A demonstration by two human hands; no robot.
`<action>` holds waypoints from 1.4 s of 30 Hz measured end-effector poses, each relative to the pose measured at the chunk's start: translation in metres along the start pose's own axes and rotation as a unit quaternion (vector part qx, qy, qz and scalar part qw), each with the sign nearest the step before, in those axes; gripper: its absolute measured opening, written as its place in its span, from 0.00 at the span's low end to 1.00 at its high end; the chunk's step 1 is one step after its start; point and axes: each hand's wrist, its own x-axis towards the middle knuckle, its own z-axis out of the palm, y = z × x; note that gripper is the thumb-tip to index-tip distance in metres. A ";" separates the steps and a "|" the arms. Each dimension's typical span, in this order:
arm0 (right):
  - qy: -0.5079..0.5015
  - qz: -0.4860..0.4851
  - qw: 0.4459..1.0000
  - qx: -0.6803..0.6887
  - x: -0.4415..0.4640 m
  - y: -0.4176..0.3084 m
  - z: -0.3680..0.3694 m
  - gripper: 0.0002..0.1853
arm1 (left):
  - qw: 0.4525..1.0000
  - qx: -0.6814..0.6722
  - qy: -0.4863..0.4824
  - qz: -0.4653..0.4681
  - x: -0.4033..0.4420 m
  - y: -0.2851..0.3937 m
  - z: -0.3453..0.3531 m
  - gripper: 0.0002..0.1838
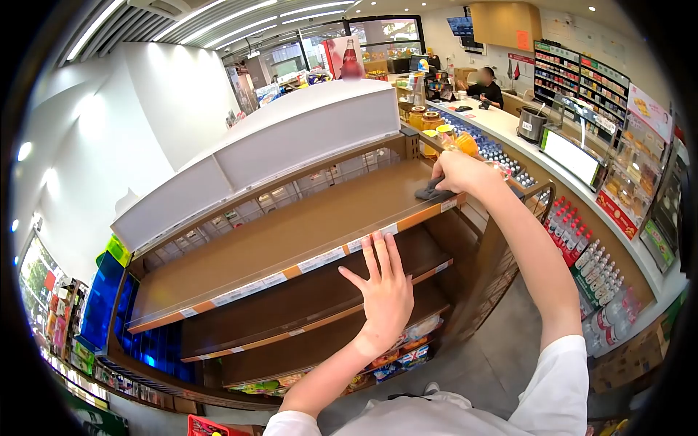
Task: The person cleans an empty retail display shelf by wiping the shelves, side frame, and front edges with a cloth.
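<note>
A dark grey cloth (434, 190) is bunched under my right hand (465, 173), whose fingers press it onto the right end of the brown top shelf (291, 221). My left hand (384, 287) is open, fingers spread, with its fingertips at the price-label strip (313, 259) along that shelf's front edge. Nothing is held in the left hand. The top shelf's surface is bare, and two lower shelves (313, 323) lie beneath it.
Packaged snacks (414, 356) fill the bottom shelf. A white panel (305, 138) rises behind the top shelf. To the right stand bottles (574, 232) on the floor and a long counter (502, 120), with a person (488, 91) behind it. A red basket (207, 427) sits low at the front.
</note>
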 end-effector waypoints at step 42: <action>0.488 -0.393 0.741 0.240 -0.094 -0.162 0.017 0.15 | 0.910 -0.364 0.193 -0.050 -0.052 -0.094 -0.031 0.19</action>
